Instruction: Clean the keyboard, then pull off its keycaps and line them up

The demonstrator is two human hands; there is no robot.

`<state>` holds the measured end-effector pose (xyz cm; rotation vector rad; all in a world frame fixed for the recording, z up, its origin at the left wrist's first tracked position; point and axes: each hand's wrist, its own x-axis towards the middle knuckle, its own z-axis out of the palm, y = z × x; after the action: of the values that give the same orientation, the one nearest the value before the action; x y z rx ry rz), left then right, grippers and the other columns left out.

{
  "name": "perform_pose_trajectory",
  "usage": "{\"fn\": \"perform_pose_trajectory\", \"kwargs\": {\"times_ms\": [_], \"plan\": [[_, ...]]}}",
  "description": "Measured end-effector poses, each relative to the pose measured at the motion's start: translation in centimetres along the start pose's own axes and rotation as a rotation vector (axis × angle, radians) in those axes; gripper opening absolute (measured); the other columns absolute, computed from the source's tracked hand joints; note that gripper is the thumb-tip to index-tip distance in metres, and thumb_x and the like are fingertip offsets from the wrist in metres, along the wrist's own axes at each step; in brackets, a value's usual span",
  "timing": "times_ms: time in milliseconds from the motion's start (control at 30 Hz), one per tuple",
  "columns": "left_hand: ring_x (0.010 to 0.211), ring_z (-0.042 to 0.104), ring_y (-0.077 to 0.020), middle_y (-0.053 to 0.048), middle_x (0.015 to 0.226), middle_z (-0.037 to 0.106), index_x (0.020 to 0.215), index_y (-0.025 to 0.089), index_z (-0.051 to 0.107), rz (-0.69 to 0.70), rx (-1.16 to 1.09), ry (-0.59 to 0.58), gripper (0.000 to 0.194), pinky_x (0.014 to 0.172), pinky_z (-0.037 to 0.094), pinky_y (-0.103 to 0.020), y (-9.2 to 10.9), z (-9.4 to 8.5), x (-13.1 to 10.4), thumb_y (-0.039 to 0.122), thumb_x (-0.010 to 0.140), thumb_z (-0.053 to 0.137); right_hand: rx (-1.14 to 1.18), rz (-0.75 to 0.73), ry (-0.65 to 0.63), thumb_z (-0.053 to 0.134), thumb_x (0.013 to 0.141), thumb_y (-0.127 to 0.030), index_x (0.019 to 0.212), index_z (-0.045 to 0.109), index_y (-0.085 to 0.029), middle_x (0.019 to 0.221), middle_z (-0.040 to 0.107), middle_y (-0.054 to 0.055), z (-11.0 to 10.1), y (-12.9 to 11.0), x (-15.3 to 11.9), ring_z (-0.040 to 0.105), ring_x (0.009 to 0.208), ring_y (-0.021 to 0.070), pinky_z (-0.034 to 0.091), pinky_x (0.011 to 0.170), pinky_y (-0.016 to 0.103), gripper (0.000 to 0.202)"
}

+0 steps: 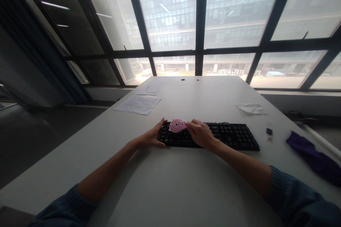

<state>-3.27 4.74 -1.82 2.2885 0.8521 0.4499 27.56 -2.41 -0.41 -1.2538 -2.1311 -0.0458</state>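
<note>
A black keyboard [234,135] lies across the white table. Over its left part is a pink round brush [177,126] with a spiral pattern on top and dark-looking bristles facing the keys. My right hand [200,133] grips the brush's short handle from the right, fingers closed. At the keyboard's left end, my left hand [153,135] rests against the edge, thumb and fingers spread apart around the corner.
Printed papers [138,104] lie at the back left of the white table [170,191]. To the right are a crumpled white tissue [250,108], a small dark object [269,131] and a purple cloth [314,158]. Large windows stand behind the table.
</note>
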Motion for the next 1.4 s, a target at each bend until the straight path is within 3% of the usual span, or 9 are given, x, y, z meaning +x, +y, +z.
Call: {"fn": "perform_pose_trajectory", "kwargs": {"times_ms": [167, 333, 567, 800, 1067, 1300, 1400], "plan": [[0.151, 0.013, -0.0371, -0.020, 0.164, 0.011, 0.158, 0.023, -0.011, 0.004, 0.010, -0.002, 0.133, 0.122, 0.010, -0.057, 0.26, -0.09, 0.05, 0.043, 0.069, 0.085, 0.045, -0.111, -0.010, 0.046, 0.102, -0.026, 0.115, 0.069, -0.024, 0.086, 0.064, 0.004, 0.11, 0.10, -0.08, 0.057, 0.075, 0.0155, 0.038, 0.069, 0.026, 0.026], [0.151, 0.013, -0.0374, -0.020, 0.164, 0.011, 0.158, 0.023, -0.011, 0.010, 0.018, -0.005, 0.133, 0.122, 0.010, -0.058, -0.23, -0.08, 0.05, 0.042, 0.068, 0.086, 0.042, -0.076, 0.015, 0.046, 0.101, -0.026, 0.114, 0.068, -0.023, 0.087, 0.063, 0.005, 0.18, 0.19, -0.08, 0.057, 0.078, 0.0162, 0.039, 0.070, 0.026, 0.026], [0.151, 0.013, -0.0381, -0.021, 0.163, 0.011, 0.158, 0.022, -0.011, -0.006, 0.013, -0.004, 0.135, 0.122, 0.010, -0.057, -0.24, -0.07, 0.06, 0.045, 0.066, 0.086, 0.074, -0.137, -0.018, 0.046, 0.102, -0.025, 0.115, 0.069, -0.022, 0.088, 0.064, 0.005, 0.16, 0.18, -0.12, 0.057, 0.076, 0.0154, 0.040, 0.071, 0.025, 0.027], [0.151, 0.011, -0.0373, -0.020, 0.164, 0.010, 0.158, 0.022, -0.012, -0.014, 0.027, -0.008, 0.133, 0.122, 0.010, -0.057, 0.49, -0.12, -0.01, 0.045, 0.069, 0.085, 0.048, -0.027, 0.003, 0.043, 0.103, -0.026, 0.115, 0.068, -0.022, 0.087, 0.063, 0.005, 0.06, 0.16, -0.08, 0.058, 0.078, 0.0156, 0.040, 0.071, 0.025, 0.028], [0.151, 0.013, -0.0378, -0.021, 0.163, 0.011, 0.158, 0.021, -0.012, -0.006, 0.038, -0.001, 0.135, 0.122, 0.012, -0.056, 0.00, -0.01, 0.12, 0.045, 0.067, 0.086, 0.104, -0.161, -0.044, 0.044, 0.102, -0.026, 0.116, 0.069, -0.021, 0.089, 0.064, 0.006, -0.10, 0.05, -0.16, 0.058, 0.077, 0.0153, 0.042, 0.072, 0.025, 0.029], [0.151, 0.012, -0.0374, -0.021, 0.163, 0.010, 0.158, 0.021, -0.011, -0.002, 0.013, -0.003, 0.133, 0.122, 0.010, -0.057, 0.10, 0.00, 0.06, 0.043, 0.068, 0.085, 0.043, -0.074, 0.003, 0.044, 0.102, -0.026, 0.114, 0.069, -0.022, 0.086, 0.063, 0.005, -0.07, 0.05, -0.07, 0.057, 0.077, 0.0156, 0.040, 0.071, 0.025, 0.027], [0.151, 0.012, -0.0377, -0.021, 0.163, 0.011, 0.158, 0.021, -0.010, -0.009, 0.007, -0.004, 0.133, 0.122, 0.009, -0.058, 0.21, -0.04, 0.05, 0.043, 0.068, 0.085, 0.065, -0.105, -0.008, 0.044, 0.102, -0.026, 0.115, 0.068, -0.021, 0.087, 0.063, 0.005, -0.05, 0.07, -0.11, 0.058, 0.077, 0.0157, 0.041, 0.072, 0.025, 0.028]]}}
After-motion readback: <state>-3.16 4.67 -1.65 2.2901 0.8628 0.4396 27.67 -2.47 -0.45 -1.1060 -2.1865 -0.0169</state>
